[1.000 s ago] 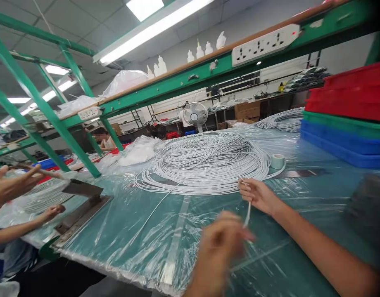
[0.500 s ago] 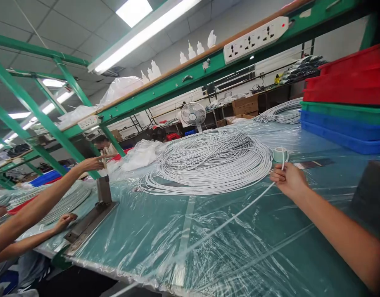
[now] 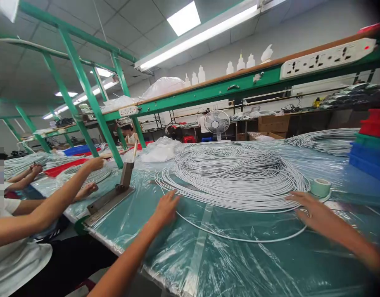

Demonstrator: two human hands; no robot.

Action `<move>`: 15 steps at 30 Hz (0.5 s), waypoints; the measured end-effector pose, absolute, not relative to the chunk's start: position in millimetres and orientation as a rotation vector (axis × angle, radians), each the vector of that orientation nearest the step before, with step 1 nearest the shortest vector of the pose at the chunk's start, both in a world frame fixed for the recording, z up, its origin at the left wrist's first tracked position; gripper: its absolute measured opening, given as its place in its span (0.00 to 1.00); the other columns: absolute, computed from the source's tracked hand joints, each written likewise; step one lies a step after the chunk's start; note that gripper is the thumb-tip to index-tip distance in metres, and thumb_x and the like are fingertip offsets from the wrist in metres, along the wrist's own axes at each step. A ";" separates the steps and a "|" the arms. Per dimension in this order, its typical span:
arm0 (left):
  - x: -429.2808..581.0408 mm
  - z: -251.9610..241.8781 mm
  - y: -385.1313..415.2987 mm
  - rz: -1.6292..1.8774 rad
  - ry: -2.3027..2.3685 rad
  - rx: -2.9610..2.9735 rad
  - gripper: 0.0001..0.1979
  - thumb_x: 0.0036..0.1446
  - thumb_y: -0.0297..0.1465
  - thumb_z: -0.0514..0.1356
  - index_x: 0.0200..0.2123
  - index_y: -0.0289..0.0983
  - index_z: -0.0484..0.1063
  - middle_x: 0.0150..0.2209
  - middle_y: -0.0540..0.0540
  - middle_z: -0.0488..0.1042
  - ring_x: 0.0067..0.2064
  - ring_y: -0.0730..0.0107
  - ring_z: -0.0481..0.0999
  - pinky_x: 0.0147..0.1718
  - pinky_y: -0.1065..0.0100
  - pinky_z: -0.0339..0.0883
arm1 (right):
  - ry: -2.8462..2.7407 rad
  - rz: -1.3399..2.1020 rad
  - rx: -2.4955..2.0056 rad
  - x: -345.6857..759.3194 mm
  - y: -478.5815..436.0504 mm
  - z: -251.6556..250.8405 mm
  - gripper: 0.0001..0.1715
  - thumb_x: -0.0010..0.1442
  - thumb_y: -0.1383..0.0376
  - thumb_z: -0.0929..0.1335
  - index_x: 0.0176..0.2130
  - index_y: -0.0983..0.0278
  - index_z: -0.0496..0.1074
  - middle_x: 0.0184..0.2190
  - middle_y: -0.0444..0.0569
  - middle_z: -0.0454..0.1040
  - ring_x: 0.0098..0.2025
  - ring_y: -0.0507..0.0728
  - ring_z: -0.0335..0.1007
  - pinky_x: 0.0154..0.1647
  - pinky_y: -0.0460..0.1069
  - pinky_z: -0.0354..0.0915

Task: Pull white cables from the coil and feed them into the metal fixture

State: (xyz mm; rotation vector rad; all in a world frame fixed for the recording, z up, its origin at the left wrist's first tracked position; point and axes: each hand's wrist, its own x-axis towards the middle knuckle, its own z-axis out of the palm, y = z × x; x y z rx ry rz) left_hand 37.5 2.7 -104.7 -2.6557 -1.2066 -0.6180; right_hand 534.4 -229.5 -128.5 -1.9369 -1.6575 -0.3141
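Note:
A wide coil of thin white cable [image 3: 239,181] lies in many loose loops on the plastic-covered table. One strand of cable [image 3: 239,239] bows out in front of it, running between my two hands. My left hand [image 3: 167,207] is at the coil's front left edge beside that strand, fingers stretched toward the loops and slightly blurred. At the right edge of the coil, my right hand [image 3: 312,211] reaches over the cable with its fingers apart. A roll of pale green tape [image 3: 320,187] stands just behind my right hand.
A metal stand [image 3: 124,177] is fixed near the table's left edge, with a co-worker's arm [image 3: 60,194] beside it. Stacked plastic crates [image 3: 369,152] stand at the right, near another cable coil [image 3: 323,140]. A green shelf beam [image 3: 208,94] with a power strip [image 3: 326,60] crosses above.
My left hand has come into view at the coil's left. My right hand has opened from its pinch on the cable. The strand now curves along the coil's front. The view has turned left.

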 end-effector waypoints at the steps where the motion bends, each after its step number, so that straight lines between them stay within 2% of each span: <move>1: 43.1 -113.6 -0.9 -0.457 -1.117 -2.723 0.31 0.56 0.15 0.55 0.62 0.38 0.63 0.64 0.41 0.54 0.64 0.56 0.58 0.62 0.56 0.58 | -1.775 -0.177 -1.920 530.2 -227.4 -131.6 0.26 0.55 0.56 0.59 0.49 0.60 0.73 0.58 0.65 0.64 0.59 0.65 0.64 0.60 0.59 0.62; 3: 45.2 -122.5 -5.3 -0.295 -1.110 -2.771 0.24 0.62 0.20 0.53 0.61 0.38 0.64 0.62 0.40 0.59 0.60 0.56 0.64 0.59 0.56 0.62 | -1.865 0.039 -1.947 525.6 -227.3 -135.9 0.23 0.53 0.55 0.63 0.47 0.54 0.74 0.62 0.57 0.61 0.58 0.65 0.65 0.53 0.57 0.69; 5: 34.7 -121.3 -5.8 -0.262 -1.203 -2.752 0.18 0.67 0.27 0.53 0.58 0.36 0.67 0.59 0.39 0.63 0.55 0.56 0.69 0.56 0.56 0.65 | -1.834 0.160 -2.005 527.5 -232.3 -135.1 0.23 0.52 0.53 0.65 0.48 0.50 0.74 0.63 0.54 0.60 0.56 0.65 0.68 0.42 0.55 0.74; 7: 17.9 -115.8 -3.6 -0.225 -1.276 -2.728 0.17 0.67 0.32 0.56 0.58 0.36 0.67 0.58 0.39 0.63 0.54 0.55 0.70 0.54 0.56 0.67 | -1.793 0.225 -2.064 533.9 -239.3 -129.5 0.22 0.50 0.48 0.68 0.45 0.49 0.75 0.61 0.53 0.63 0.55 0.65 0.69 0.42 0.54 0.73; 10: 1.2 -109.5 2.5 -0.172 -1.379 -2.653 0.16 0.68 0.35 0.57 0.56 0.37 0.68 0.55 0.41 0.67 0.52 0.57 0.72 0.51 0.60 0.69 | -1.780 0.267 -2.121 542.9 -246.2 -120.2 0.21 0.46 0.43 0.70 0.35 0.52 0.75 0.55 0.54 0.69 0.56 0.64 0.67 0.53 0.54 0.68; 12: 3.1 -108.3 10.2 -0.160 -1.456 -2.564 0.14 0.68 0.36 0.57 0.53 0.36 0.70 0.54 0.40 0.67 0.51 0.58 0.72 0.50 0.62 0.69 | -1.787 0.238 -2.146 544.3 -245.9 -119.0 0.22 0.46 0.41 0.68 0.30 0.55 0.72 0.48 0.55 0.72 0.49 0.63 0.71 0.49 0.55 0.69; 15: 24.0 -107.9 29.7 -0.221 -1.543 -2.441 0.16 0.67 0.35 0.57 0.54 0.33 0.69 0.59 0.35 0.61 0.56 0.53 0.67 0.52 0.60 0.67 | -1.726 0.104 -2.180 540.3 -239.7 -125.3 0.25 0.51 0.40 0.63 0.27 0.58 0.67 0.36 0.54 0.72 0.36 0.61 0.71 0.39 0.55 0.68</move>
